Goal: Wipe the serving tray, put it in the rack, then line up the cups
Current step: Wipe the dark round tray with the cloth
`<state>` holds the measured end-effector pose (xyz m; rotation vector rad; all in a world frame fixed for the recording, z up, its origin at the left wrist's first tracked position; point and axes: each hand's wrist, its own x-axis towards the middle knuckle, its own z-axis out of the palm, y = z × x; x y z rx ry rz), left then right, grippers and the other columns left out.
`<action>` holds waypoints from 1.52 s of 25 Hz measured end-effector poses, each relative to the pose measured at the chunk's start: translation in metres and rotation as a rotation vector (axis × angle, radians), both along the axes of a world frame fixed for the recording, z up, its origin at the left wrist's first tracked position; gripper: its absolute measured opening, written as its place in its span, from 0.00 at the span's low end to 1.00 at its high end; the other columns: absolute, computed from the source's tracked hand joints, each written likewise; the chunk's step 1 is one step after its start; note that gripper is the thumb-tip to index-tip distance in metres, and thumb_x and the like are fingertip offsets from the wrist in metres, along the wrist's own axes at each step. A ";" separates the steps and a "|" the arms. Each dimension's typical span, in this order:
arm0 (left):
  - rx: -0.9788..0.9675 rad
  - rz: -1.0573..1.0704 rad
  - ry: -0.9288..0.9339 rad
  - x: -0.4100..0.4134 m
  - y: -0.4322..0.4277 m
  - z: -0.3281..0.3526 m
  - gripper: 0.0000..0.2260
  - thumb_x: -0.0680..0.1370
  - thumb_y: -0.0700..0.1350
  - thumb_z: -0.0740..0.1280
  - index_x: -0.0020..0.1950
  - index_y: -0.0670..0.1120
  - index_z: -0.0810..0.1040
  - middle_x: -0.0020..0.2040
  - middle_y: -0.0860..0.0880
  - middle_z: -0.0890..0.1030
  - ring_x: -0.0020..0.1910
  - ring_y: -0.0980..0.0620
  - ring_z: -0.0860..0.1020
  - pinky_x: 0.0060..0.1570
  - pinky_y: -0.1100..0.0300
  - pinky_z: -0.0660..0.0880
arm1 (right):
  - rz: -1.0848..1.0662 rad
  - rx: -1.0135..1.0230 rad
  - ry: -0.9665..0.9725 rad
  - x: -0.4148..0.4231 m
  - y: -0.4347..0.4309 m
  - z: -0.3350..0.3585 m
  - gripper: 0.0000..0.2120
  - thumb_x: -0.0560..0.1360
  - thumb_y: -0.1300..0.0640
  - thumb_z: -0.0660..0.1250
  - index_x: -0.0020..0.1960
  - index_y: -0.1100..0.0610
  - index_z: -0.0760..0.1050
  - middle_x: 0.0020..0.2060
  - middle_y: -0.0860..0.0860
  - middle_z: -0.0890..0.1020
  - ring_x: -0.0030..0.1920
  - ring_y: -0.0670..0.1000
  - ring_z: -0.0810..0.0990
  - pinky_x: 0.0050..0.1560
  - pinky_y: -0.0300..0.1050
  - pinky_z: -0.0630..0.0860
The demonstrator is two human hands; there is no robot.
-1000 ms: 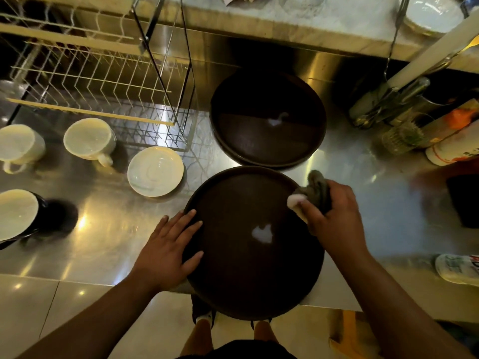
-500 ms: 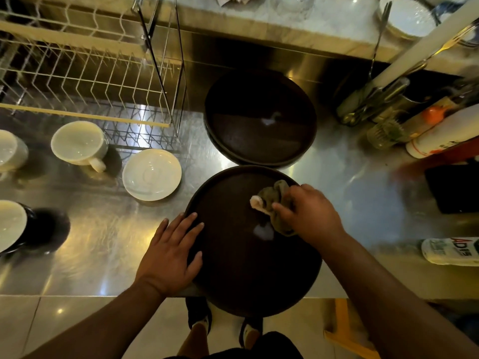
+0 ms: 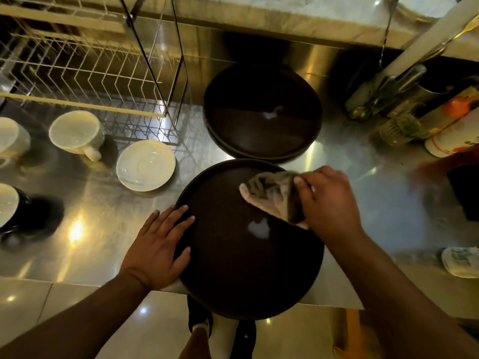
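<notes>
A round dark brown serving tray (image 3: 233, 275) lies on the steel counter and juts over its front edge. My left hand (image 3: 158, 247) rests flat on the tray's left rim, fingers spread. My right hand (image 3: 329, 203) grips a grey cloth (image 3: 272, 195) pressed on the tray's upper right part. A wire dish rack (image 3: 85, 71) stands at the back left. In front of it sit white cups (image 3: 75, 133), one more (image 3: 11, 141) at the left edge, and a dark cup (image 3: 10, 208) below it.
More dark trays (image 3: 261, 112) are stacked behind the one I wipe. A white saucer (image 3: 145, 165) lies left of it. Bottles and a utensil holder (image 3: 414, 99) crowd the back right. A packet (image 3: 461, 263) lies at the right edge.
My right hand swept the cloth from the tray's right rim toward its middle, then back up and right. The left hand stayed on the left rim.
</notes>
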<state>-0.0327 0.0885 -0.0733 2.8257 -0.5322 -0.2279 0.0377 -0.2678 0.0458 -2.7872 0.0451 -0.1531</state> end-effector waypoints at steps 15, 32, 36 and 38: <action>0.011 -0.007 -0.002 0.000 0.000 -0.001 0.31 0.76 0.63 0.60 0.78 0.52 0.66 0.81 0.48 0.64 0.81 0.47 0.57 0.80 0.44 0.51 | 0.034 0.003 0.309 -0.034 0.008 -0.065 0.24 0.77 0.42 0.68 0.71 0.45 0.69 0.65 0.52 0.73 0.62 0.56 0.72 0.58 0.53 0.76; -0.008 -0.003 -0.002 0.002 0.000 -0.002 0.31 0.76 0.61 0.61 0.77 0.52 0.67 0.78 0.48 0.67 0.80 0.46 0.60 0.80 0.44 0.52 | 0.046 0.152 0.152 0.037 0.073 -0.090 0.19 0.77 0.49 0.69 0.67 0.50 0.74 0.60 0.54 0.74 0.52 0.54 0.76 0.48 0.49 0.76; -0.013 0.002 0.000 0.003 0.000 0.000 0.30 0.76 0.60 0.60 0.76 0.51 0.68 0.78 0.48 0.68 0.80 0.46 0.60 0.79 0.42 0.54 | 0.132 0.101 0.199 0.039 0.063 -0.095 0.19 0.76 0.47 0.68 0.66 0.47 0.73 0.59 0.52 0.72 0.46 0.50 0.74 0.42 0.44 0.70; -0.013 0.006 0.000 0.002 -0.001 0.001 0.29 0.75 0.58 0.59 0.76 0.50 0.69 0.78 0.47 0.68 0.80 0.45 0.61 0.79 0.42 0.55 | 0.128 0.085 0.203 0.039 0.064 -0.095 0.19 0.75 0.46 0.68 0.65 0.47 0.73 0.58 0.52 0.72 0.45 0.49 0.72 0.41 0.45 0.70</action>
